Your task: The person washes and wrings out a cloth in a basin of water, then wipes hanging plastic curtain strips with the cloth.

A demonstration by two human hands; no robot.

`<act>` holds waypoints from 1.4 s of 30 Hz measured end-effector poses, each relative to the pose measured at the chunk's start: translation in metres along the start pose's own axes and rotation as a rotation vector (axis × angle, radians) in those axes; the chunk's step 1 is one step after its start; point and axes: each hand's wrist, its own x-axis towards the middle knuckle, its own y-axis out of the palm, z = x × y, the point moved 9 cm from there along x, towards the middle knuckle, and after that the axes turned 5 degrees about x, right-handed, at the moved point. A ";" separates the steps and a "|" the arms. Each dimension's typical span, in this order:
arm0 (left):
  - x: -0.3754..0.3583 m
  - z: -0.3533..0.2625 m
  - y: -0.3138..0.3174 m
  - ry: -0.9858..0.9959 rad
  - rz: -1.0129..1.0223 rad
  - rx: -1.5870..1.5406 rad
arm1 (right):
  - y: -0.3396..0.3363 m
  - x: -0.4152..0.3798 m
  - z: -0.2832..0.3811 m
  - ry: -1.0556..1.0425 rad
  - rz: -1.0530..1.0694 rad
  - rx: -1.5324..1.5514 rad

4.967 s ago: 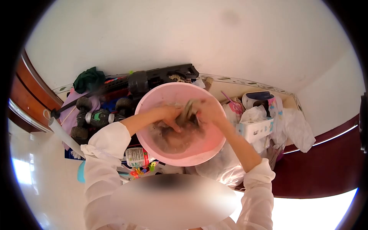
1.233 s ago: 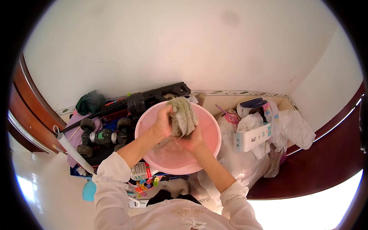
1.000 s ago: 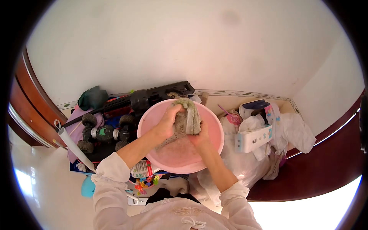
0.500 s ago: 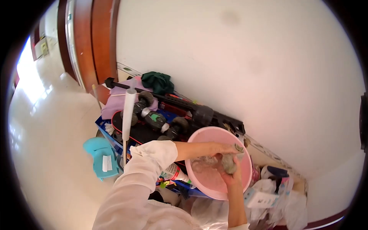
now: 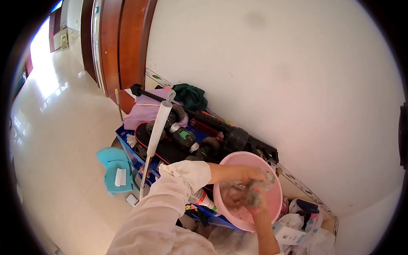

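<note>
A pink basin holds cloudy, soapy water. Over it, both hands grip a wet grey-green cloth, which looks bunched up and is blurred by motion. My left hand reaches in from the left with its fingers closed around the upper part of the cloth. Below it, my right hand comes up from the bottom and is closed on the lower bunch. The exact folds of the cloth are hidden by the fingers and blur.
Left of the basin, a blue crate carries a toy car and other clutter. A white-handled pole rises in front. A turquoise chair stands on the floor. White boxes and plastic bags lie at right, beside the wall.
The view has shifted, so the scene sits further right and lower. Both hands stay over the basin with the cloth, which they have moved; foam now shows more on it.
</note>
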 end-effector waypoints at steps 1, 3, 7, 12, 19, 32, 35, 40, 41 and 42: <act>-0.021 -0.012 0.009 0.002 -0.002 0.000 | -0.005 -0.002 0.003 -0.043 -0.106 -0.100; -0.060 -0.031 0.018 0.009 -0.099 0.037 | -0.011 0.002 0.003 -0.071 -0.167 -0.181; -0.008 -0.004 -0.004 0.140 -0.156 0.190 | -0.024 0.013 0.002 -0.139 -0.206 -0.257; 0.011 -0.015 -0.008 0.495 -0.277 0.541 | -0.024 0.008 0.000 -0.164 -0.312 -0.398; -0.016 -0.042 -0.008 0.482 -0.436 0.737 | -0.023 0.016 0.011 -0.227 -0.208 -0.331; -0.086 -0.064 0.081 0.162 0.607 -0.798 | 0.129 -0.073 0.020 0.160 0.941 1.018; -0.071 -0.091 0.069 0.837 0.598 -0.255 | 0.128 -0.082 0.019 0.175 0.971 0.974; -0.029 -0.069 0.058 0.328 0.295 -0.017 | 0.084 -0.061 0.010 0.224 0.686 0.717; -0.034 -0.069 0.055 0.322 0.241 0.018 | 0.072 -0.052 0.006 0.209 0.597 0.594; -0.036 -0.067 0.053 0.322 0.190 0.066 | 0.070 -0.047 0.008 0.208 0.597 0.595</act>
